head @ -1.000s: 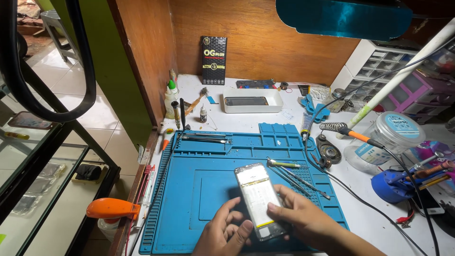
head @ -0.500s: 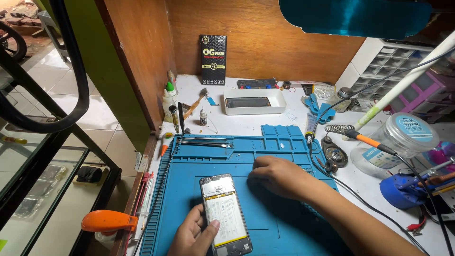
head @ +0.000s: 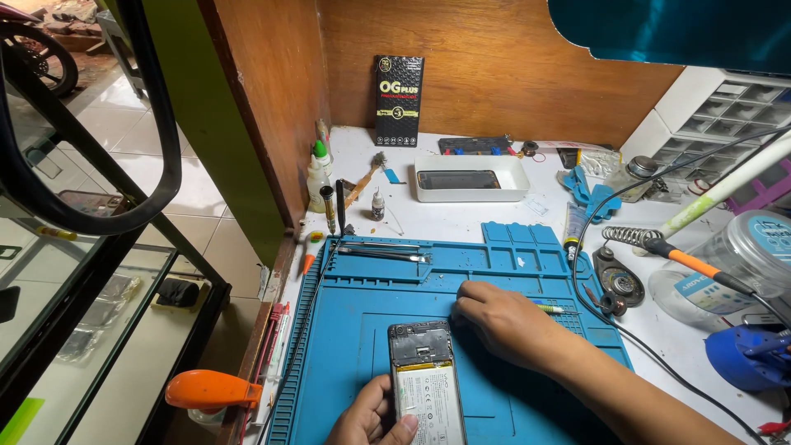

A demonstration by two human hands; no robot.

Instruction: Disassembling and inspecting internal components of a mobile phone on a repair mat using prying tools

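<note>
An opened phone (head: pixel 425 381) with its back cover off lies on the blue work mat (head: pixel 362 305), its battery and board showing. My left hand (head: pixel 372 419) holds the phone's lower left edge, thumb resting on the battery. My right hand (head: pixel 507 323) lies palm down on the mat just right of the phone's top, its fingers curled over a small tool (head: pixel 550 309) whose tip pokes out to the right. Whether the fingers grip that tool is hidden.
Tweezers (head: pixel 383 251) lie in the mat's top tray. A white tray with a phone (head: pixel 470 179) sits behind, next to small bottles (head: pixel 317 177) and a black box (head: pixel 398 100). A soldering iron (head: pixel 684 257), cable and plastic jar (head: pixel 733 268) stand at right. An orange clamp (head: pixel 210 389) is at left.
The phone moved left and down the mat with my left hand. My right hand let go of it and reached up and right across the mat onto the small tool.
</note>
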